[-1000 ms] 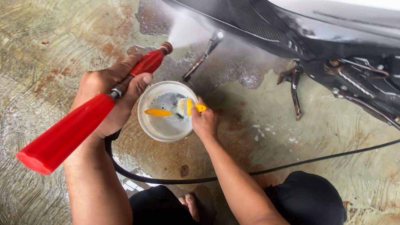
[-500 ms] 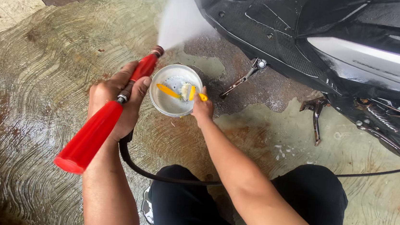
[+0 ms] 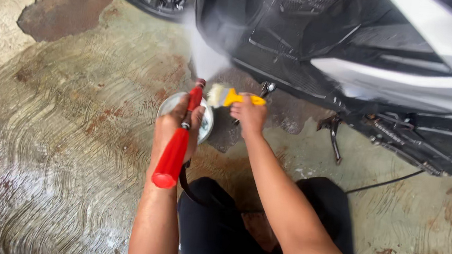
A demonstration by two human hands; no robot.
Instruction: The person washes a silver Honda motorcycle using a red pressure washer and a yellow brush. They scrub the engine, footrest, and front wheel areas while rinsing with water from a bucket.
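Spray gun (image 3: 176, 142) gripped in my left hand (image 3: 174, 125), aimed up at scooter (image 3: 352, 51); right hand (image 3: 249, 115) grips yellow brush (image 3: 234, 96)

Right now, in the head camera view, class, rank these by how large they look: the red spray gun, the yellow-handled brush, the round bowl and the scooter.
1. Scooter, by far the largest.
2. Red spray gun, in the left hand.
3. Round bowl, though partly hidden behind the left hand, so unsure.
4. Yellow-handled brush, in the right hand.

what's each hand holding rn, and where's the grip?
Left hand: red spray gun, grip around the upper handle near the nozzle. Right hand: yellow-handled brush, grip on the handle end, bristles free.
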